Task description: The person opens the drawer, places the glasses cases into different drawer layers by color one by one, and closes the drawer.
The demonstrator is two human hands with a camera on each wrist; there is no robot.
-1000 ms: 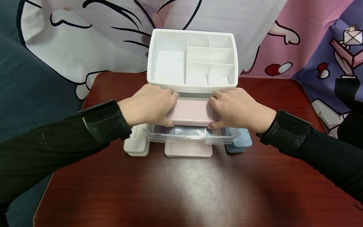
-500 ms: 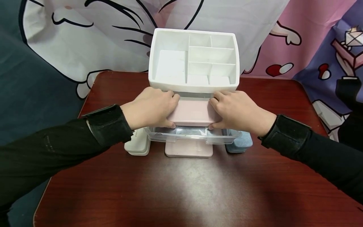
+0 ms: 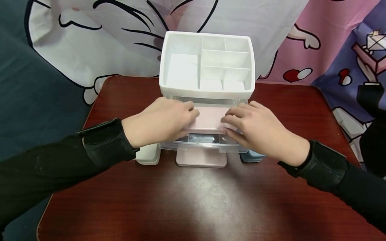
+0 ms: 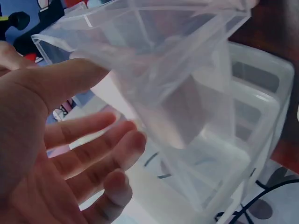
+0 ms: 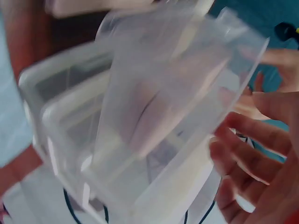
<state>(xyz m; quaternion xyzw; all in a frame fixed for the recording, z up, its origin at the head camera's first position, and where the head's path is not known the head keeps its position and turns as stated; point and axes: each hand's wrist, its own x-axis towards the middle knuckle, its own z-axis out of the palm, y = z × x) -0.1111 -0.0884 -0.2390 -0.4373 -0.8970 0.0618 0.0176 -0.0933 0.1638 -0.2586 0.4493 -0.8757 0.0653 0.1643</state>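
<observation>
A pale pink case lies in the clear drawer, which is pulled out from the white desktop organizer. My left hand hovers over the drawer's left side, its fingers loosely bent near the case. At the right side, my right hand has its fingers relaxed and slightly spread by the case's edge. Both wrist views show the case through the clear plastic, with loose fingers outside the drawer and nothing gripped. In the head view the hands hide the case's ends.
Below the drawer a second pink case lies on the reddish-brown table. A pale greenish-white case stands to its left and a blue one to its right, both partly hidden. A printed cloth hangs behind.
Both hands have let go of the pink case's ends. The left has shifted slightly inward, and the right has drawn back toward me with its fingers loosened. The case stays in the drawer.
</observation>
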